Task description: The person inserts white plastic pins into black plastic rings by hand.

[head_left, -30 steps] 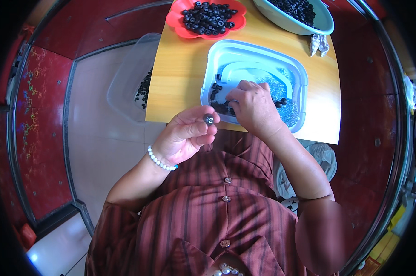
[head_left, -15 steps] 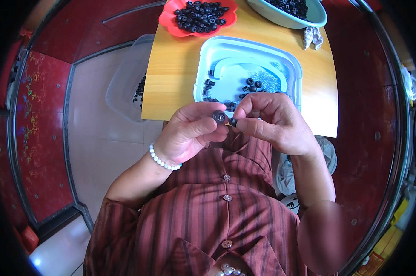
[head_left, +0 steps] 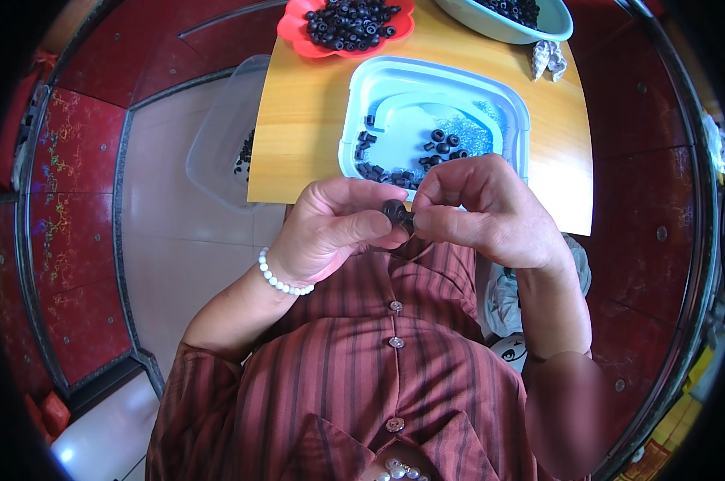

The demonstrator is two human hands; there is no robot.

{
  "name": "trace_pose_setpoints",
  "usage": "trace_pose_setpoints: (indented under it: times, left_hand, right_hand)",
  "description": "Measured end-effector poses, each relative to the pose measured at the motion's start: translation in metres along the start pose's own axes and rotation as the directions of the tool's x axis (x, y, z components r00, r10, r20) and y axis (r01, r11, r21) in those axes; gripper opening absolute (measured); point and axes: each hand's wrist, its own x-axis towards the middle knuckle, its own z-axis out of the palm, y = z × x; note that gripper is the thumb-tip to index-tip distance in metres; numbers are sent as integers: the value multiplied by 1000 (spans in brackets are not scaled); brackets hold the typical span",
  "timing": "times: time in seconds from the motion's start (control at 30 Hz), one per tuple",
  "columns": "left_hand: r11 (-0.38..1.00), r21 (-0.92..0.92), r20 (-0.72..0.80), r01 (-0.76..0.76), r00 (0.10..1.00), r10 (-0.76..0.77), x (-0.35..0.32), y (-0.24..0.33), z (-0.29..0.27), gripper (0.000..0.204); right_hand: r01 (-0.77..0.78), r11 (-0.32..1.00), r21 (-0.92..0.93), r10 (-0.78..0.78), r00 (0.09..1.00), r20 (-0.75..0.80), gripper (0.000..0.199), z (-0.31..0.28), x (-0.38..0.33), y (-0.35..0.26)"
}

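My left hand [head_left: 338, 218], with a white bead bracelet at its wrist, pinches a round black part with a hollow end [head_left: 393, 212] between thumb and fingers. Close against it, my right hand [head_left: 486, 210] grips a smaller black piece [head_left: 410, 220] by thumb and forefinger; most of that piece is hidden by the fingertips. The two parts touch or nearly touch. Just beyond my hands, a light blue plastic tray [head_left: 354, 112] holds round black parts [head_left: 442, 146] toward its right and short black tubular pieces [head_left: 365, 143] along its left and near sides.
On the wooden table [head_left: 298, 128], a red scalloped dish [head_left: 292, 40] full of black parts stands at the far left. A pale green basin [head_left: 490, 32] of black parts and a crumpled cloth [head_left: 548, 61] are far right. A clear plastic bin [head_left: 218, 152] sits left of the table.
My hands have come closer together, and the small piece in my right hand now meets the round part in my left. The round part has turned and shifted slightly right.
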Motion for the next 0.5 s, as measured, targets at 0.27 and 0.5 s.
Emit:
trace_pose_setpoints:
  times: [0.27, 0.5]
  left_hand:
    - [986, 159, -21, -58, 998, 62, 0, 3, 0, 25]
    - [910, 328, 52, -254, 967, 251, 1, 3, 3, 23]
  right_hand:
    - [69, 988, 138, -65, 997, -29, 16, 9, 1, 9]
    - [203, 946, 254, -193, 979, -65, 23, 17, 0, 29]
